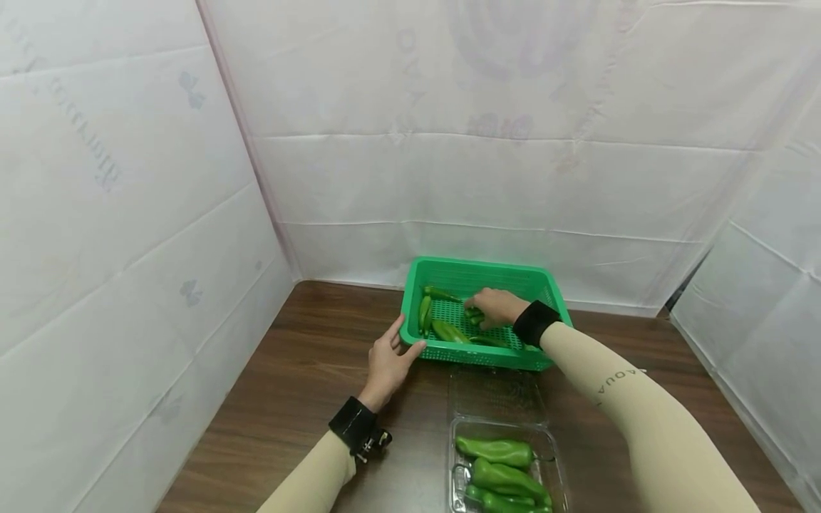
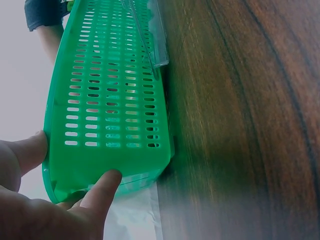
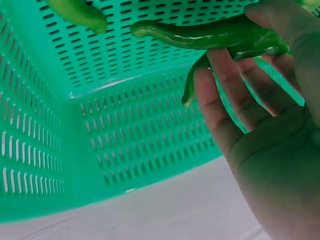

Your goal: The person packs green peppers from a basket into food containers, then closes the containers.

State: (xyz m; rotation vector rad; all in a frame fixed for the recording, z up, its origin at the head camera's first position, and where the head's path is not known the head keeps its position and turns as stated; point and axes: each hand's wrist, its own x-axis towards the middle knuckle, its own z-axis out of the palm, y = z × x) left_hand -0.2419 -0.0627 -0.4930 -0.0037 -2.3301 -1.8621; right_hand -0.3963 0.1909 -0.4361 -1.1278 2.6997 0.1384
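Note:
A green perforated basket [image 1: 544,285] stands on the brown table and holds several green peppers [image 1: 449,331]. My left hand [image 1: 391,356] grips its front left corner. In the left wrist view the thumb [image 2: 100,192] presses the outer wall of the basket [image 2: 110,100] and a finger [image 2: 27,150] lies at the rim. My right hand [image 1: 495,306] is inside the basket and holds a green pepper [image 1: 473,313]. The right wrist view shows the fingers [image 3: 220,100] curled under this pepper [image 3: 215,34], just above the basket floor [image 3: 140,135]. Another pepper [image 3: 80,11] lies beside it.
A clear plastic clamshell box [image 1: 497,399] lies open on the table just in front of the basket, with several green peppers [image 1: 495,450] in its near half. White sheeting walls the table [image 1: 308,356] on the left, back and right.

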